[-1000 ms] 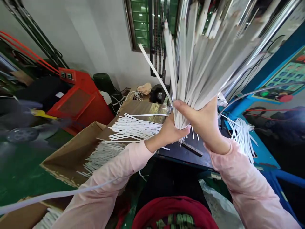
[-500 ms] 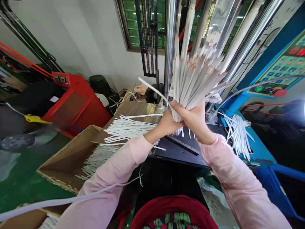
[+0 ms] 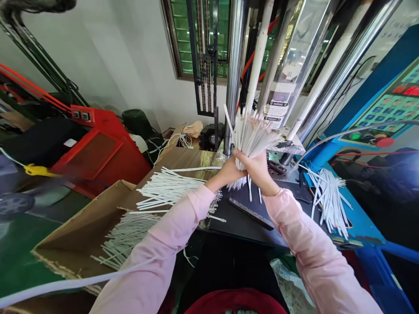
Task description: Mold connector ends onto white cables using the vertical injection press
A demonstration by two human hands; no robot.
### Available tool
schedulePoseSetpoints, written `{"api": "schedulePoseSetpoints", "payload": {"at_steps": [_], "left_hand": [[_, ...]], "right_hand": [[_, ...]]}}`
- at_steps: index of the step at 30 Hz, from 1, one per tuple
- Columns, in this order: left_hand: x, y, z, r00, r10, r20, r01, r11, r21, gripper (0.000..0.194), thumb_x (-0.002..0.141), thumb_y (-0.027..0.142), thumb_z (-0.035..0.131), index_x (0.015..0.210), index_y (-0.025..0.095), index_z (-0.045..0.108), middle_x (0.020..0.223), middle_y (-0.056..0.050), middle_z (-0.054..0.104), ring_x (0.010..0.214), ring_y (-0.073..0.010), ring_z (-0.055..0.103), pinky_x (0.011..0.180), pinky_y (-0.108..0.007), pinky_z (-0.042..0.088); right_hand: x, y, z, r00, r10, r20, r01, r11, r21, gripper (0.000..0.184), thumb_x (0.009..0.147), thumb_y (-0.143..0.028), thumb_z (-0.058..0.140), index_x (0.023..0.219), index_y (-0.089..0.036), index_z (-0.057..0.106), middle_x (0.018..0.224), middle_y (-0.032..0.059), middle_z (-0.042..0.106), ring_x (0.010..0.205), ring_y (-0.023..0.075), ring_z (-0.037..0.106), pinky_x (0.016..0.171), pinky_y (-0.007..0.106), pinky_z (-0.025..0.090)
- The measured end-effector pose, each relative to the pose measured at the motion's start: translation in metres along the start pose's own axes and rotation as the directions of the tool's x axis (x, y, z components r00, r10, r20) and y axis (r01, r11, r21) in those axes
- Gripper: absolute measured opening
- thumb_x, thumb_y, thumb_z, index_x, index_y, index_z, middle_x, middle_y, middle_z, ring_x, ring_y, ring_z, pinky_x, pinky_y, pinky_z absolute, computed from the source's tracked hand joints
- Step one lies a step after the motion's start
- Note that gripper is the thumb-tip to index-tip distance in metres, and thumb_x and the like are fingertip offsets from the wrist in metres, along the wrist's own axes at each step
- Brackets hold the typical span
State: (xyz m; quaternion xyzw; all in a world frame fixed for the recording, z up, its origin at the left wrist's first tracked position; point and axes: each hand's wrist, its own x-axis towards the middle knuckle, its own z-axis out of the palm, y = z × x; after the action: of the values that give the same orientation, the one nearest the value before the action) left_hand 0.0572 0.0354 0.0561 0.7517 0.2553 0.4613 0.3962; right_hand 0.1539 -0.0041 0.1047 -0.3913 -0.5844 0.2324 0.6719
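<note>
A thick bundle of white wires stands upright between my two hands, its upper ends fanned out and its lower ends near the dark work surface. My left hand wraps its left side. From the right, my right hand closes around the same bundle, thumb across the front. One wire sticks out to the left of the rest. Beside my left forearm a pile of white wires lies on the brown tabletop. A dark ruler-like bar rests below my hands.
A cardboard box with more white wires stands at left. Another wire bunch lies on the blue machine table. Steel posts rise behind my hands, near a control panel. A red machine stands farther left.
Both hands have lowered the wire bundle and moved it away from me, toward the work surface. The camera view has shifted slightly.
</note>
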Motion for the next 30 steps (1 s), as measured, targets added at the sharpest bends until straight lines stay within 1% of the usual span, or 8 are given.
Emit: {"api": "schedulePoseSetpoints", "payload": {"at_steps": [3,9,13,15,20,23,26,30], "left_hand": [[0.003,0.007,-0.009,1.0,0.019,0.0,-0.019,1.0,-0.006,0.063,0.061,0.014,0.081,0.122,0.014,0.065,0.125,-0.015,0.069,0.124,-0.0355,0.06,0.112,-0.049,0.042],[-0.009,-0.004,-0.006,0.996,-0.092,0.001,0.091,0.992,-0.087,0.052,0.059,0.011,0.081,0.11,0.013,0.07,0.12,-0.016,0.071,0.121,-0.0367,0.062,0.112,-0.052,0.043],[-0.001,0.008,-0.008,0.999,-0.027,-0.037,0.025,0.997,-0.067,0.061,0.062,0.012,0.08,0.121,0.014,0.066,0.124,-0.015,0.07,0.126,-0.0356,0.059,0.113,-0.05,0.042],[0.001,0.01,-0.008,0.998,-0.051,-0.036,0.048,0.994,-0.095,0.062,0.06,0.013,0.082,0.12,0.014,0.066,0.123,-0.015,0.07,0.125,-0.0361,0.059,0.113,-0.051,0.042],[-0.01,-0.008,0.007,0.978,-0.172,-0.117,0.135,0.953,-0.273,0.06,0.054,0.023,0.091,0.109,0.015,0.069,0.117,-0.015,0.072,0.12,-0.0364,0.062,0.112,-0.054,0.044],[-0.008,-0.008,0.009,0.949,-0.188,-0.252,0.104,0.943,-0.315,0.064,0.056,0.034,0.092,0.111,0.017,0.067,0.115,-0.012,0.072,0.122,-0.0356,0.06,0.114,-0.053,0.042],[0.003,0.005,-0.005,0.901,-0.2,-0.386,0.008,0.895,-0.445,0.061,0.059,0.04,0.089,0.111,0.017,0.066,0.113,-0.011,0.073,0.123,-0.032,0.06,0.111,-0.046,0.045],[0.012,0.013,-0.041,0.801,-0.451,-0.393,0.047,0.702,-0.711,0.038,0.058,0.031,0.085,0.088,0.014,0.068,0.09,-0.007,0.074,0.099,-0.0271,0.069,0.09,-0.036,0.054]], "right_hand": [[0.007,-0.007,-0.001,0.999,-0.043,0.028,0.043,0.999,0.009,0.07,0.07,-0.049,0.08,0.131,-0.02,0.06,0.122,0.0096,0.07,0.12,0.0265,0.063,0.11,0.046,0.044],[-0.006,0.003,0.002,0.991,0.085,0.105,-0.08,0.995,-0.052,0.054,0.069,-0.048,0.08,0.113,-0.018,0.069,0.112,0.0099,0.074,0.109,0.0278,0.068,0.109,0.047,0.045],[0.004,-0.007,0.003,0.998,0.0,0.059,0.0,1.0,-0.003,0.063,0.07,-0.046,0.081,0.124,-0.02,0.064,0.113,0.0082,0.074,0.112,0.0266,0.067,0.107,0.045,0.046],[0.005,-0.006,0.004,0.999,-0.013,0.036,0.013,1.0,0.007,0.065,0.071,-0.045,0.08,0.128,-0.019,0.062,0.116,0.0087,0.073,0.115,0.0261,0.065,0.109,0.045,0.045],[-0.003,0.013,0.011,0.99,0.131,0.045,-0.129,0.991,-0.039,0.07,0.072,-0.046,0.078,0.133,-0.017,0.059,0.124,0.012,0.07,0.116,0.0281,0.064,0.108,0.049,0.045],[0.014,0.004,0.022,0.975,0.1,0.2,-0.09,0.994,-0.054,0.077,0.069,-0.047,0.082,0.135,-0.018,0.057,0.131,0.0115,0.066,0.121,0.0278,0.061,0.11,0.048,0.043],[0.043,-0.013,0.031,0.903,0.014,0.429,0.0,0.999,-0.034,0.091,0.067,-0.051,0.083,0.145,-0.021,0.048,0.147,0.0111,0.053,0.133,0.0263,0.052,0.115,0.047,0.038],[0.06,-0.008,0.035,0.774,0.065,0.629,0.031,0.99,-0.14,0.111,0.067,-0.057,0.083,0.157,-0.021,0.03,0.161,0.0138,0.033,0.147,0.0279,0.034,0.121,0.049,0.025]]}}
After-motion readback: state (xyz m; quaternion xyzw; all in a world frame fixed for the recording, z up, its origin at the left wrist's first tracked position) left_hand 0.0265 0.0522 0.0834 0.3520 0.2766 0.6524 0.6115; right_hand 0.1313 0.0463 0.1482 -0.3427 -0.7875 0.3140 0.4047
